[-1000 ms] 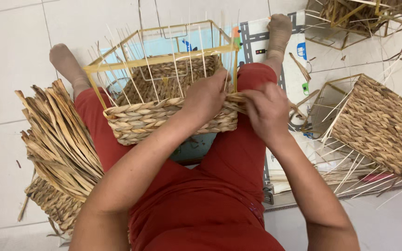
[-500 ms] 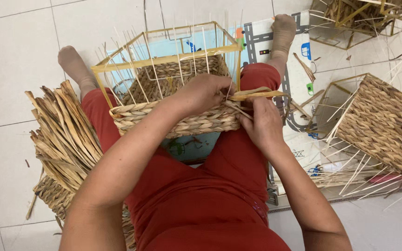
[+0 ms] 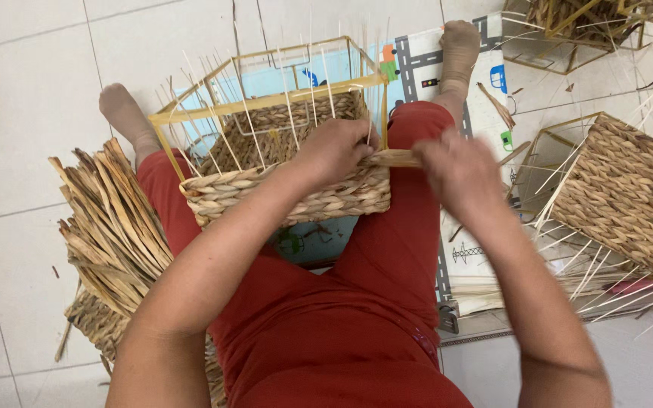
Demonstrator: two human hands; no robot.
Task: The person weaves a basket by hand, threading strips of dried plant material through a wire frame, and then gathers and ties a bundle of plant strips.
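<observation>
Hands at frame centre over our red lap, our left hand point(image 3: 335, 148) pressed on half-woven basket point(image 3: 289, 193) rim, our right hand point(image 3: 459, 172), blurred, pinching flat straw strand point(image 3: 396, 158), dried leaf bundle point(image 3: 111, 227) lower left.

The person wears red trousers point(image 3: 387, 302), grey-brown socks point(image 3: 459, 38), and no sleeves on the forearms.

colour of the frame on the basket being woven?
Yellow-gold metal wire frame, above the tan woven basket wall. Head view, the only one, shows it.

Basket point(image 3: 296, 193) on lap, straw bundle point(image 3: 111, 227) left
</observation>
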